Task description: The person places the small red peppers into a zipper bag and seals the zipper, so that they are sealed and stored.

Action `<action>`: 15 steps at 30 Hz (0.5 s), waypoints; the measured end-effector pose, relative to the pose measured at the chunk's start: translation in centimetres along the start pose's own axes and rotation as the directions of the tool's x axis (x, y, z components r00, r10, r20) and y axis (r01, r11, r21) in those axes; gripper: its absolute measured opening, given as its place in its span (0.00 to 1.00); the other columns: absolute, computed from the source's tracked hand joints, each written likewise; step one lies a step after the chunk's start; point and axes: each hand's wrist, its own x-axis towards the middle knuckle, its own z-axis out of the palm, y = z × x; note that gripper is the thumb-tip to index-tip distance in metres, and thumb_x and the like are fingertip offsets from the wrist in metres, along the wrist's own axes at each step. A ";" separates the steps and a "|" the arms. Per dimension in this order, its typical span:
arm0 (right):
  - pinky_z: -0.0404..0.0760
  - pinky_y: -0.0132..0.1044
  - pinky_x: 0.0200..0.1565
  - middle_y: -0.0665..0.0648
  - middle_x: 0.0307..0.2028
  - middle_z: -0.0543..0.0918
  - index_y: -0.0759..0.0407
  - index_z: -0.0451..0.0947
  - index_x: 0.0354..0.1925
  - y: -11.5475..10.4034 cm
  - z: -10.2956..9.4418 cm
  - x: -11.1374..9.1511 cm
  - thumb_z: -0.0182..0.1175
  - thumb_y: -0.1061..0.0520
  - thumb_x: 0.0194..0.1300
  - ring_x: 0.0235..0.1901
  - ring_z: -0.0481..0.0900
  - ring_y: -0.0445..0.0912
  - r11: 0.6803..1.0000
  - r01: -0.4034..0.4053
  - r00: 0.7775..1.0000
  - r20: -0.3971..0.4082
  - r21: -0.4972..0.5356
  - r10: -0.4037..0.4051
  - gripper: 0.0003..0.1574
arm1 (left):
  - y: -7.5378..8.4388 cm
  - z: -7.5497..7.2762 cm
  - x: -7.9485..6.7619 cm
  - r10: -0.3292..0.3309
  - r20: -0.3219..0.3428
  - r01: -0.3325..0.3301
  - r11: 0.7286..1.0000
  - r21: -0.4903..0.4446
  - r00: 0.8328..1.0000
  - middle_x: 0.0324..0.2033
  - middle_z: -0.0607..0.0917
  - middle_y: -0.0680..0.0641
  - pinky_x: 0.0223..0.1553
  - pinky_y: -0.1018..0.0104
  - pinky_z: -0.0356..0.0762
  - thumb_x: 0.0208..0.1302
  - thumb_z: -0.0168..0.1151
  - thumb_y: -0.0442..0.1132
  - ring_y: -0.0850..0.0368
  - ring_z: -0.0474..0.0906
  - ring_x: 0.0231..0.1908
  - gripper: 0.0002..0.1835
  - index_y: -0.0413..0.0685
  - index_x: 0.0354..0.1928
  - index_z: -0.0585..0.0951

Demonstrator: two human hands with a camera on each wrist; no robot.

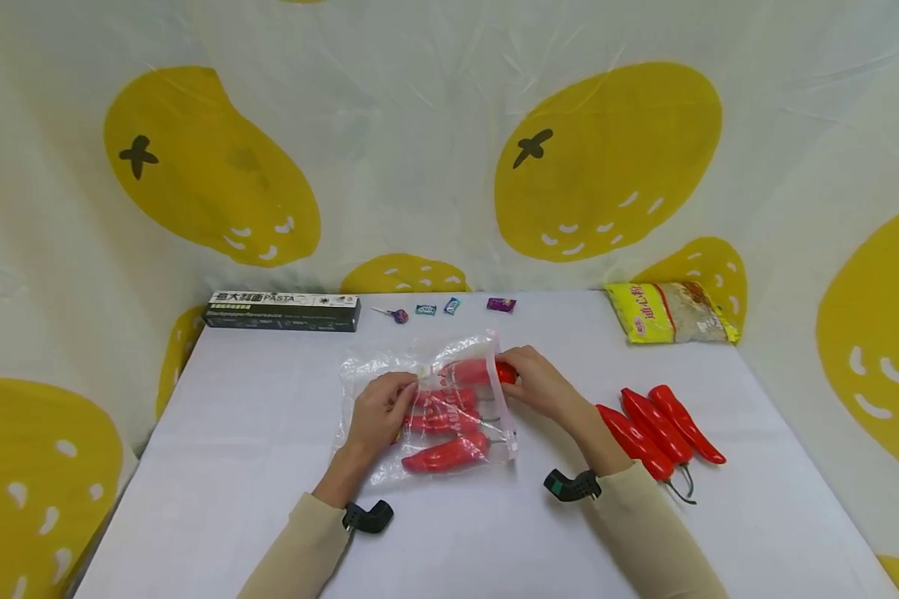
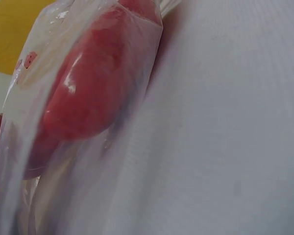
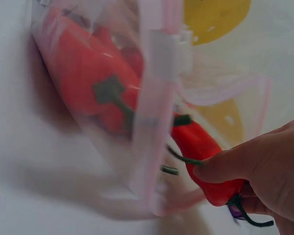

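Observation:
A clear zip bag (image 1: 389, 472) with a pink-edged mouth holds several red chili peppers (image 1: 449, 453). My left hand (image 1: 380, 414) pinches the bag's plastic near its middle. At the mouth, on the right, my right hand (image 1: 543, 383) grips the stem end of a red chili pepper (image 3: 203, 156); the rest of it lies inside the bag. In the right wrist view, green stems poke out past the pink zip edge (image 3: 157, 132), beside a white slider (image 3: 164, 54). The left wrist view shows a bagged chili pepper (image 2: 88, 93) close up, with the left fingers mostly out of frame.
Three loose red chili peppers (image 1: 655, 424) lie right of my right forearm. Along the back stand a black pasta box (image 1: 281, 314), a lollipop (image 1: 399, 316), small wrapped candies (image 1: 452, 305), a purple packet (image 1: 501, 305) and a yellow food bag (image 1: 670, 314). A patterned curtain rises behind.

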 end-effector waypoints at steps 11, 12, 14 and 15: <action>0.80 0.46 0.52 0.57 0.42 0.82 0.59 0.80 0.45 -0.2 2.4 2.1 0.59 0.62 0.62 0.47 0.81 0.51 0.988 0.111 0.992 -0.077 0.109 -0.103 0.12 | 0.0 0.2 0.0 0.006 0.004 -0.006 1.000 0.029 1.000 0.44 0.85 0.54 0.48 0.63 0.79 0.66 0.57 0.44 0.60 0.80 0.44 0.10 0.52 0.46 0.81; 0.80 0.46 0.52 0.56 0.43 0.83 0.58 0.80 0.47 -0.2 2.5 2.2 0.58 0.63 0.63 0.48 0.81 0.51 0.988 0.098 0.994 -0.067 0.118 -0.091 0.13 | 0.0 0.2 0.0 0.006 0.005 -0.006 0.999 0.033 1.000 0.44 0.85 0.54 0.49 0.62 0.79 0.66 0.57 0.44 0.60 0.80 0.45 0.10 0.53 0.46 0.81; 0.79 0.44 0.53 0.54 0.45 0.83 0.54 0.79 0.50 -0.5 2.8 2.4 0.56 0.61 0.65 0.49 0.81 0.49 0.984 0.053 0.998 -0.032 0.172 -0.048 0.15 | -0.1 0.2 0.1 -0.003 0.012 0.002 0.999 0.033 1.000 0.45 0.85 0.54 0.51 0.62 0.78 0.66 0.56 0.45 0.60 0.80 0.47 0.10 0.53 0.46 0.81; 0.79 0.44 0.54 0.53 0.46 0.83 0.52 0.78 0.51 -0.6 2.9 2.5 0.56 0.60 0.65 0.50 0.80 0.48 0.978 0.039 0.999 -0.013 0.207 -0.037 0.16 | -0.1 0.2 0.1 -0.007 0.014 0.007 0.999 0.034 1.000 0.46 0.85 0.54 0.52 0.61 0.78 0.66 0.56 0.45 0.60 0.79 0.49 0.10 0.53 0.46 0.81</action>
